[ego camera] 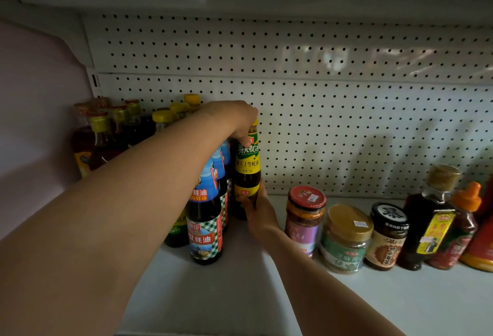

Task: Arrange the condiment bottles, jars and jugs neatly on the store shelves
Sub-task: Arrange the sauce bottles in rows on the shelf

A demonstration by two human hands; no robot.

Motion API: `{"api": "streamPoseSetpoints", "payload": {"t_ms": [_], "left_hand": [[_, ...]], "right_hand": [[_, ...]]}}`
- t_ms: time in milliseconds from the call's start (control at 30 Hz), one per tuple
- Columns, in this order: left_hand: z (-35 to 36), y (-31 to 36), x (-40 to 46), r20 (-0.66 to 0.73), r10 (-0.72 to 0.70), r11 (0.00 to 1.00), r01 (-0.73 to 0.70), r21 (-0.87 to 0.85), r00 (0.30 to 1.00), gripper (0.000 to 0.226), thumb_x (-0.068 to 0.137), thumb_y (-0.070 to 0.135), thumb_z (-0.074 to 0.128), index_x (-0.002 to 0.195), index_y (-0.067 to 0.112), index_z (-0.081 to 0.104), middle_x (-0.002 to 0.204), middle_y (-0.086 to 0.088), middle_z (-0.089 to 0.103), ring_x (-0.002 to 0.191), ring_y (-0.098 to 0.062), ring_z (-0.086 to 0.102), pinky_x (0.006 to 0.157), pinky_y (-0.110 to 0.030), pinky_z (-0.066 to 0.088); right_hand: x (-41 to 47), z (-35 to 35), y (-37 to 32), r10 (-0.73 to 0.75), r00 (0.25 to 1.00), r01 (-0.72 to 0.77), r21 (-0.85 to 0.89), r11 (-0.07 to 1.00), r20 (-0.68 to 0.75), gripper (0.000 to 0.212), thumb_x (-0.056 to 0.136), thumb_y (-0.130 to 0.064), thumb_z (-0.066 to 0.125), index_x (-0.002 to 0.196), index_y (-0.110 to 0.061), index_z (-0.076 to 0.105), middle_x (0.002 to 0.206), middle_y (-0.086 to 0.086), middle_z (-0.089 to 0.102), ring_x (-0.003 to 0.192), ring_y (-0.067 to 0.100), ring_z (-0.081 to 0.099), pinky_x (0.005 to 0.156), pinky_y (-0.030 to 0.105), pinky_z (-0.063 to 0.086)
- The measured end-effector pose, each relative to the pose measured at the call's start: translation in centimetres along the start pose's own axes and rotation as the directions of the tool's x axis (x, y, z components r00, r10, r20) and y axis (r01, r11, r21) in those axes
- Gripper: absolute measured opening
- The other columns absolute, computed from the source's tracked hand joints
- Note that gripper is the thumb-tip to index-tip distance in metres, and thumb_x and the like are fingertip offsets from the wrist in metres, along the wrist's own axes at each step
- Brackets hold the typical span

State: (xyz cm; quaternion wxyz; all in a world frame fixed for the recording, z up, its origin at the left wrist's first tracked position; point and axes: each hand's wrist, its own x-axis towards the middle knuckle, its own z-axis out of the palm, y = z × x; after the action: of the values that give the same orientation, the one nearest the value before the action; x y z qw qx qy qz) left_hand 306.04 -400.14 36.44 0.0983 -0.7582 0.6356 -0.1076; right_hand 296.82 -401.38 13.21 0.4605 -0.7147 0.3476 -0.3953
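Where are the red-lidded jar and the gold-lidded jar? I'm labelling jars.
red-lidded jar (306,197), head view, on its lid.
gold-lidded jar (348,222), head view, on its lid.

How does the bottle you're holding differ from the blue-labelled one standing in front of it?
The held bottle has a yellow and green label; the front bottle has a blue top label and green checks lower down. The held one stands further back, gripped at its cap by the left hand and at its base by the right hand; the front one stands free. Both are upright, with dark contents.
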Motion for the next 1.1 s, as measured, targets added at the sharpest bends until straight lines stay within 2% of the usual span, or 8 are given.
{"api": "streamPoseSetpoints", "payload": {"t_ms": [133,333,533,667,767,933,1000,1100], "left_hand": [[-0.1,0.0,0.9,0.024,-0.014,0.999,0.014,0.029,1.000,0.073,0.086,0.038,0.074,0.144,0.005,0.041,0.140,-0.012,0.051,0.120,-0.031,0.054,0.101,-0.045,0.048],[-0.2,0.2,1.2,0.036,-0.025,0.999,0.024,0.036,0.999,0.070,0.086,0.038,0.073,0.141,0.005,0.045,0.136,-0.012,0.054,0.116,-0.029,0.057,0.099,-0.044,0.049],[-0.1,0.4,0.9,0.034,-0.034,0.999,0.033,0.012,0.999,0.071,0.088,0.033,0.072,0.144,0.003,0.040,0.140,-0.012,0.052,0.118,-0.028,0.056,0.098,-0.039,0.049],[0.0,0.4,0.5,0.019,-0.022,0.999,0.021,0.033,1.000,0.083,0.089,0.034,0.071,0.151,0.004,0.026,0.154,-0.012,0.036,0.134,-0.030,0.045,0.110,-0.045,0.039],[-0.4,0.4,0.1,0.047,-0.043,0.996,0.040,0.075,0.998,0.089,0.090,0.038,0.070,0.154,0.006,0.018,0.160,-0.010,0.028,0.142,-0.030,0.036,0.119,-0.051,0.022],[-1.1,0.5,-0.5,0.033,-0.069,0.996,0.067,0.051,0.997,0.101,0.086,0.040,0.074,0.156,0.007,0.011,0.160,-0.011,0.029,0.145,-0.030,0.031,0.120,-0.053,0.017],[-1.5,0.3,-1.1,-0.001,-0.077,0.996,0.077,0.041,0.997,0.104,0.083,0.042,0.076,0.156,0.007,0.012,0.160,-0.012,0.027,0.146,-0.030,0.029,0.119,-0.053,0.020],[-2.4,0.4,-2.5,-0.081,-0.059,0.998,0.058,-0.017,0.995,0.104,0.081,0.042,0.078,0.157,0.013,0.014,0.160,-0.014,0.023,0.146,-0.032,0.027,0.119,-0.052,0.021]], "right_hand": [[0.7,0.1,0.0,0.000,1.000,0.000,0.001,1.000,-0.008,0.058,0.101,-0.014,0.053,0.152,-0.027,0.029,0.131,-0.007,0.060,0.112,0.011,0.057,0.087,0.023,0.042],[0.5,0.0,0.0,-0.003,1.000,0.003,0.022,1.000,-0.009,0.056,0.100,-0.010,0.053,0.149,-0.027,0.031,0.124,-0.009,0.060,0.104,0.006,0.058,0.070,0.002,0.042],[0.3,0.0,-0.5,0.031,1.000,-0.031,0.037,0.999,-0.002,0.057,0.100,-0.004,0.051,0.150,-0.025,0.029,0.126,-0.006,0.059,0.102,0.004,0.057,0.070,0.000,0.042],[0.2,0.3,-1.2,0.107,0.994,-0.107,-0.006,0.994,-0.031,0.051,0.102,-0.012,0.053,0.147,-0.016,0.030,0.129,0.006,0.062,0.109,0.019,0.061,0.080,0.023,0.044],[-1.2,0.4,-1.9,0.203,0.979,-0.204,-0.040,0.978,-0.028,0.065,0.102,-0.023,0.054,0.155,-0.012,0.016,0.138,0.009,0.057,0.122,0.028,0.058,0.089,0.028,0.042],[-4.3,-0.3,-2.6,0.272,0.962,-0.269,-0.152,0.951,-0.001,0.033,0.099,-0.027,0.055,0.130,-0.016,0.047,0.127,0.010,0.062,0.112,0.031,0.061,0.084,0.028,0.044],[-5.7,-0.8,-3.3,0.268,0.962,-0.252,-0.211,0.945,0.055,0.030,0.099,-0.030,0.053,0.127,-0.019,0.054,0.117,0.006,0.067,0.097,0.024,0.063,0.074,0.027,0.049],[-7.5,-1.9,-4.5,0.198,0.977,-0.164,-0.306,0.938,0.083,0.031,0.099,-0.036,0.052,0.125,-0.020,0.060,0.107,0.002,0.068,0.085,0.017,0.058,0.064,0.023,0.041]]}}
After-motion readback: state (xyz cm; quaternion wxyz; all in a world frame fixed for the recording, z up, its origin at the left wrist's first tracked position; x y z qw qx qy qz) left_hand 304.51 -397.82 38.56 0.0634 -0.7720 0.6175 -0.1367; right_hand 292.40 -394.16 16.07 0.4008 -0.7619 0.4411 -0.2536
